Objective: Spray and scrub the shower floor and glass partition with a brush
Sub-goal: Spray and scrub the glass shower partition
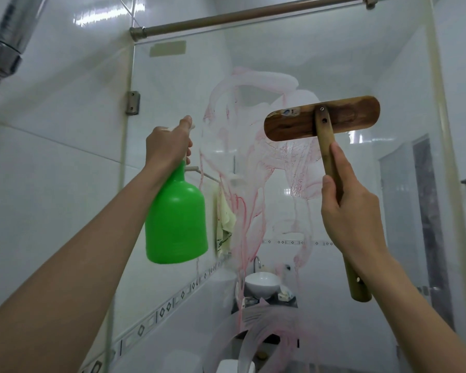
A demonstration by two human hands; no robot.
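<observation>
Head view: your right hand [347,203] is wrapped round the wooden handle of the brush [293,125], index finger laid straight up the shaft. The brush head sits crosswise just above that hand, against the glass partition [280,49]. Your left hand [167,146] is clamped round the neck of the green spray bottle [176,219], one finger up on the sprayer top, the nozzle aimed at the glass just ahead of it. To scrub well, press the whole head evenly and work in overlapping strokes through the pink foam [242,205] that lies between your hands and runs down below them. I judge the clear glass above and to the right of the brush is yet to be covered. The pane looks wet and slick, so expect the head to skate. The shower floor is out of sight below your arms. Beyond the glass, a white basin [262,285] sits below and left of your right wrist, a cloth [225,222] hangs beside the bottle, and a metal rail [253,14] runs overhead
</observation>
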